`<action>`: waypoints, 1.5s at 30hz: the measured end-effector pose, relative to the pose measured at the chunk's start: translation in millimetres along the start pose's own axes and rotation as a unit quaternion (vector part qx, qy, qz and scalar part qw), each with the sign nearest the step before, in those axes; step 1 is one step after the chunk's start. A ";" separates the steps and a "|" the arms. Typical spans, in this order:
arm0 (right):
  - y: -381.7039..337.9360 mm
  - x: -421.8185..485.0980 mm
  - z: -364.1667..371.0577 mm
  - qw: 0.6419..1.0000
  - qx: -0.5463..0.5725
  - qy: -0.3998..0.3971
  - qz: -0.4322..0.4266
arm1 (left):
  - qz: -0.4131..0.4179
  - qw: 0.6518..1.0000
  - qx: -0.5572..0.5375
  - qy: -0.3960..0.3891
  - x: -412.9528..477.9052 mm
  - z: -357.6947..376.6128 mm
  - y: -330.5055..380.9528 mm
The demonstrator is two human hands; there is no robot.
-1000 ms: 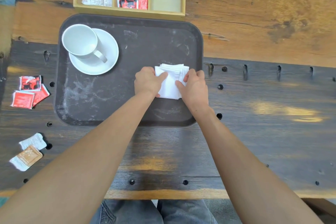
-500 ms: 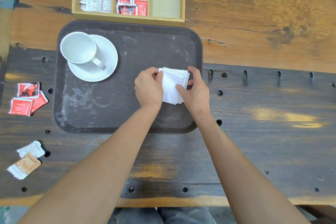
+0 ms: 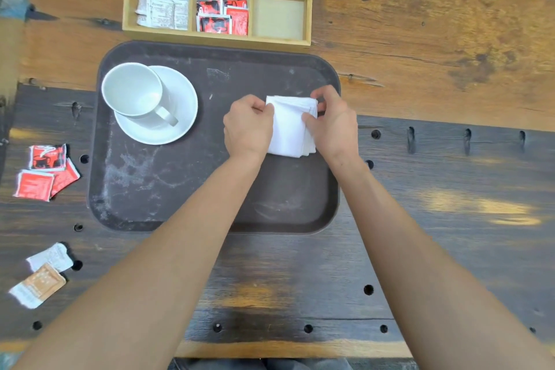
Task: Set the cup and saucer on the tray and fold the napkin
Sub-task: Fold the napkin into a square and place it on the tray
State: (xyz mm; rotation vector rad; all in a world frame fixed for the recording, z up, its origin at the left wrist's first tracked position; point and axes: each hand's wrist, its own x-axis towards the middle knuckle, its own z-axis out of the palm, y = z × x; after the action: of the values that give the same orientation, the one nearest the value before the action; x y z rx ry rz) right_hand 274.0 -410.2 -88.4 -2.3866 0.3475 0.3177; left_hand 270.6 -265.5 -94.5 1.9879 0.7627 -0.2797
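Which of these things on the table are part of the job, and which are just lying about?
Part of the job:
- cup on its saucer
- tray
- white napkin, held by the left hand and right hand

Just lying about:
- wooden organizer box with packets
- red packets left of the tray
- torn sachets nearer the table's front edge

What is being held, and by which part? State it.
The folded white napkin, on the tray: the left hand pinches its left edge, the right hand its right edge near the far corner.

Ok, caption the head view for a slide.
Both hands, left and right, fold a white napkin on the dark tray.
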 end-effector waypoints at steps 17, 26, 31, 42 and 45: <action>-51.6 -16.3 26.7 0.989 0.046 0.108 -0.093 | -0.087 0.981 -0.171 -0.020 -14.0 -66.4 -58.7; -142.9 -57.4 107.3 0.975 0.050 -0.167 -0.135 | -0.143 0.939 -0.273 0.150 26.0 -155.6 -113.0; -157.4 -53.1 114.6 0.980 -0.033 -0.127 -0.147 | -0.124 0.952 -0.263 0.100 43.1 -162.0 -104.9; -140.6 -39.9 95.3 0.987 -0.037 -0.106 -0.111 | -0.132 0.941 -0.305 0.057 35.3 -145.2 -103.0; -136.7 -39.9 94.0 0.987 -0.027 -0.112 -0.109 | -0.130 0.944 -0.300 0.051 35.2 -146.4 -103.0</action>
State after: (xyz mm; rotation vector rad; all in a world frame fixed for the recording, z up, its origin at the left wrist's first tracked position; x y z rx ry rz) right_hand 269.6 -241.8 -61.3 -2.3842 -0.0255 0.4922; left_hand 218.1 -91.3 -108.1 1.3332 1.0364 -0.0786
